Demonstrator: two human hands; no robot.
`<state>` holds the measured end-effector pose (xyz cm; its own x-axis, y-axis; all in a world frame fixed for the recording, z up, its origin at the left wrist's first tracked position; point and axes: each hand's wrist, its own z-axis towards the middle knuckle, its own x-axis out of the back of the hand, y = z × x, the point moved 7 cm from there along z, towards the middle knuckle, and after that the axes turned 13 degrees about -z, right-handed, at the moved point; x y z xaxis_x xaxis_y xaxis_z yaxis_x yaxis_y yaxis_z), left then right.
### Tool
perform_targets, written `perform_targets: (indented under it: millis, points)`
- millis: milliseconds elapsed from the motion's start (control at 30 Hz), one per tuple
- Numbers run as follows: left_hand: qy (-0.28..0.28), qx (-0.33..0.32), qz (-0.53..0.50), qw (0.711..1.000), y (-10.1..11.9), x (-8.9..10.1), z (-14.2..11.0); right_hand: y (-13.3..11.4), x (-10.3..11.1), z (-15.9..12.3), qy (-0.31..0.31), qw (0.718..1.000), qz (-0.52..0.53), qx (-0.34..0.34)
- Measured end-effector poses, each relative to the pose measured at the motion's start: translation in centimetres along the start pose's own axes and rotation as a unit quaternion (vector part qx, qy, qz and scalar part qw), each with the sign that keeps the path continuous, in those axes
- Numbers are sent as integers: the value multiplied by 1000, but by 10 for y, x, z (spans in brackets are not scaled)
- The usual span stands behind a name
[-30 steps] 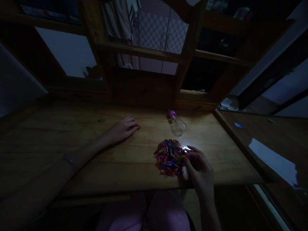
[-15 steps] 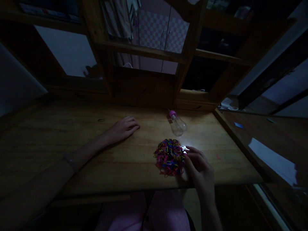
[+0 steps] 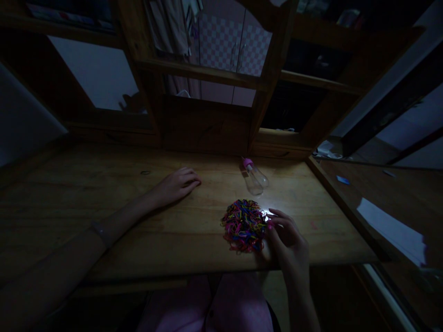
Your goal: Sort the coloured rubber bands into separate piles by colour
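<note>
A heap of small, many-coloured rubber bands point(image 3: 244, 226) lies near the front edge of the wooden table point(image 3: 194, 249). At the heap's right side is my right hand point(image 3: 289, 237), its thumb and a finger pressed together beside the outermost bands. A small pink spot shows at those tips; whether it is a band or a nail I cannot tell. My left hand point(image 3: 178, 184) lies relaxed on the tabletop, left of the heap, fingers outstretched and holding nothing. Behind the heap a clear bulb-shaped bottle with a pink cap point(image 3: 255, 177) rests on its side.
One dark band point(image 3: 145, 172) lies alone on the left of the table. A wooden shelf unit point(image 3: 207, 127) rises along the back. On a lower brown surface to the right are white papers point(image 3: 392, 230) and a small blue card point(image 3: 342, 180).
My right hand's fingers have shifted slightly at the heap's right edge, the index finger lifting a little. The left hand, heap and bottle stay in place.
</note>
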<state>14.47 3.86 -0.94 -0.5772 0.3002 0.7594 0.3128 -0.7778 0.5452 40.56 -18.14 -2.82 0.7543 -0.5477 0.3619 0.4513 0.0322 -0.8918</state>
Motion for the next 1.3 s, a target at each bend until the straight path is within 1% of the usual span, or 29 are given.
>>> perform_targets:
  millis: [133,233,333,433,500,533,567,600,667,733,767,800,867,933,967,1033,1100,1167,1200,1233,1300]
  points:
    - [5,1,-7,1000,0,-1,0,-2,0,0,1,1000,8,-1]
    - [14,1,-12,1000,-3,-1,-1,-4,-1,0,-7,1000,-6,-3]
    - [48,-9,-14,999,0,7,1,-6,-1,1,-10,999,-31,5]
    - [108,4,-32,994,15,22,5,-10,1,2,12,999,-28,22]
    - [139,32,-75,987,37,29,6,-16,6,0,45,998,-29,31]
    - [143,45,-105,983,53,29,5,-21,8,-2,61,997,-37,36]
    - [134,54,-139,980,72,26,3,-28,9,-5,71,995,-49,43]
    - [109,55,-175,977,95,19,0,-36,9,-8,71,994,-65,54]
    - [51,57,-244,967,139,-1,-10,-57,3,-17,42,991,-90,87]
    - [44,45,-299,952,175,-20,-23,-79,-4,-27,4,984,-106,141]
    - [47,54,-314,947,186,-30,-31,-89,-7,-32,-11,978,-117,172]
    - [71,52,-323,942,193,-36,-37,-99,-10,-37,-20,970,-127,205]
    - [141,60,-326,933,196,-44,-51,-112,-13,-45,-35,953,-150,260]
    - [197,71,-320,924,193,-49,-63,-115,-17,-52,-57,943,-166,284]
    - [210,76,-316,922,192,-52,-68,-114,-18,-55,-68,940,-172,288]
    - [214,84,-308,923,192,-57,-75,-109,-20,-60,-69,943,-178,273]
    - [211,85,-297,927,194,-59,-79,-100,-18,-62,-38,960,-163,225]
    - [214,89,-279,932,193,-56,-83,-92,-18,-62,-16,976,-126,174]
    - [220,94,-264,935,189,-52,-85,-90,-21,-62,-22,981,-107,161]
    - [227,99,-244,938,183,-47,-89,-89,-23,-61,-32,982,-93,160]
    - [249,125,-188,942,158,-29,-99,-90,-24,-56,-48,980,-93,171]
